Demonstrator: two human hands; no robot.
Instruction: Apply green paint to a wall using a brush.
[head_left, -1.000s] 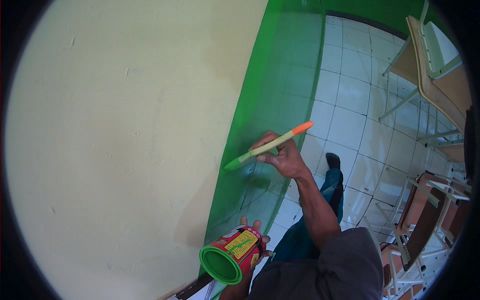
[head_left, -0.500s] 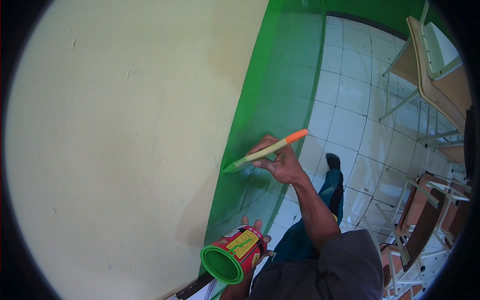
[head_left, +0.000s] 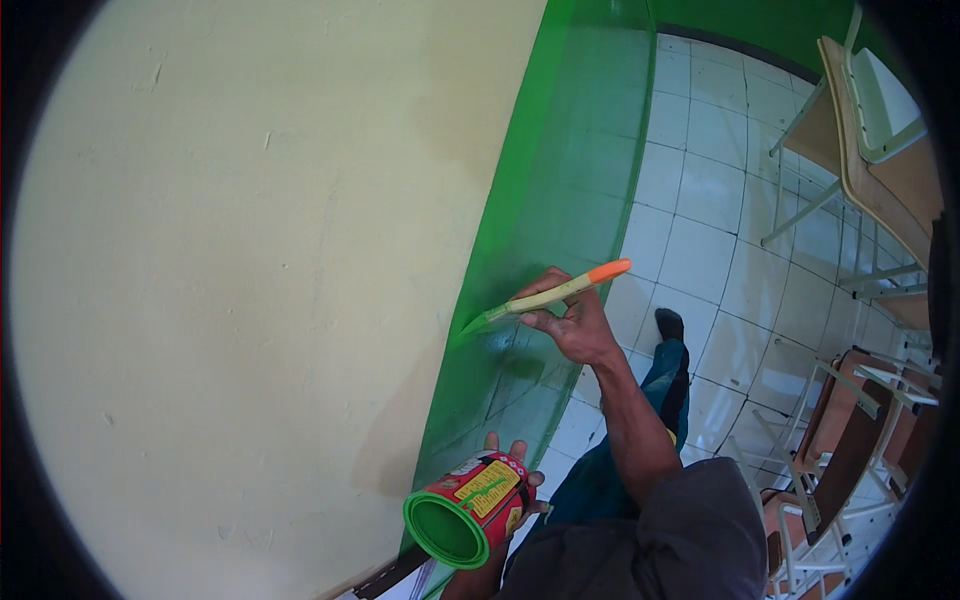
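Note:
In my right hand (head_left: pixel 575 325) is a paintbrush (head_left: pixel 553 293) with a pale handle and an orange end. Its green-coated bristles touch the green band (head_left: pixel 540 230) of the wall, close to the border with the cream part (head_left: pixel 250 260). My fingers are closed around the handle. Lower down, my left hand (head_left: pixel 525 475) grips a red paint can (head_left: pixel 490 492) from its far side. The can is tilted with its green-smeared mouth toward me, and green paint has run over its yellow label. Part of the left palm is hidden behind the can.
White floor tiles (head_left: pixel 710 190) run along the foot of the wall. Chairs with wooden seats and pale metal frames stand at the far right (head_left: pixel 850 150) and near right (head_left: pixel 830 440). My leg (head_left: pixel 665 370) is on the tiles beside the wall.
The brush in my right hand has shifted slightly right and up along the border, its tip staying on the green. The can in my left hand has hardly moved.

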